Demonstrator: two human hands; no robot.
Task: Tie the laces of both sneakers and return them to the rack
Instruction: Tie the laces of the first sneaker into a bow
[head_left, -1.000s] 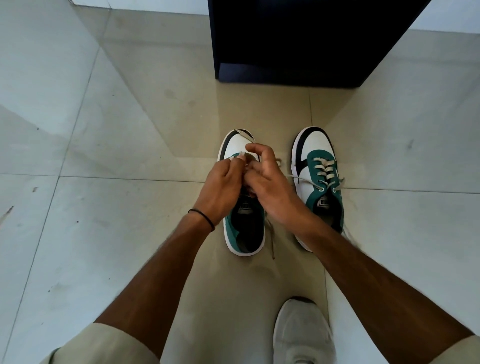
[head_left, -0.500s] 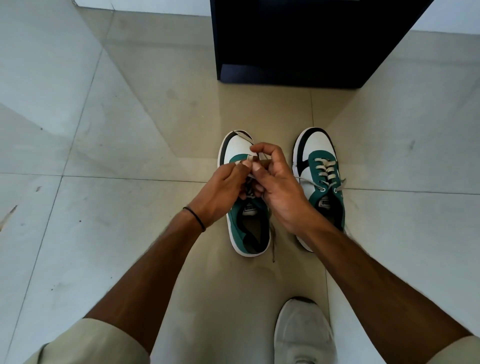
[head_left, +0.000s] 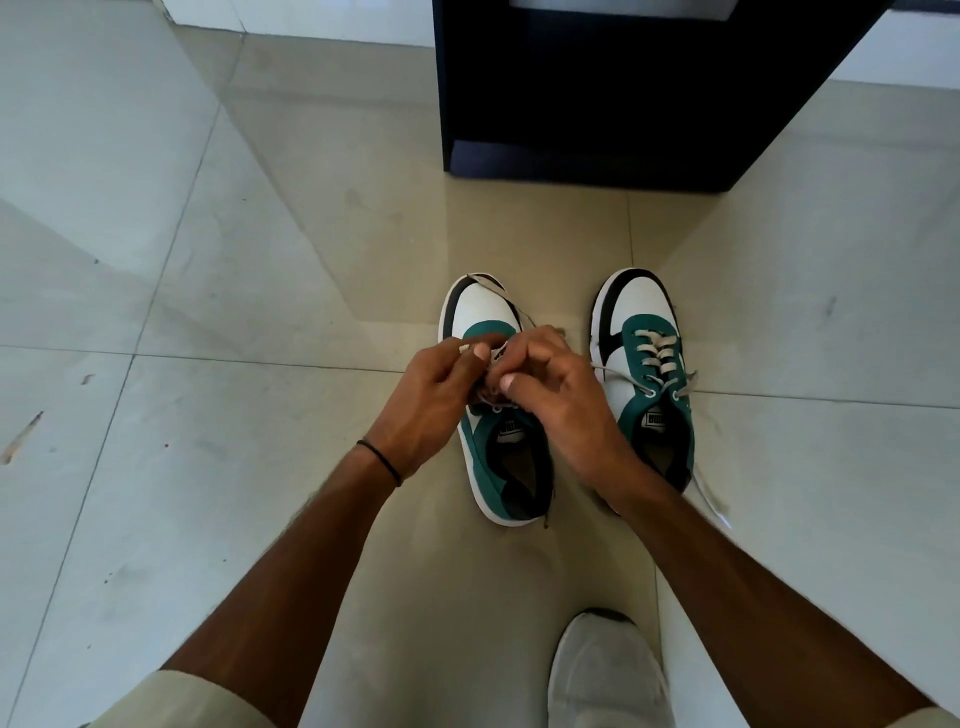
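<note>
left hand (head_left: 431, 400) and right hand (head_left: 563, 402) both pinch the lace (head_left: 496, 353) above the left sneaker (head_left: 498, 415), which stands on the floor (head_left: 208, 467) beside the right sneaker (head_left: 647, 374). versus half a second ago, the hands sit slightly lower and closer together over the tongue.
</note>
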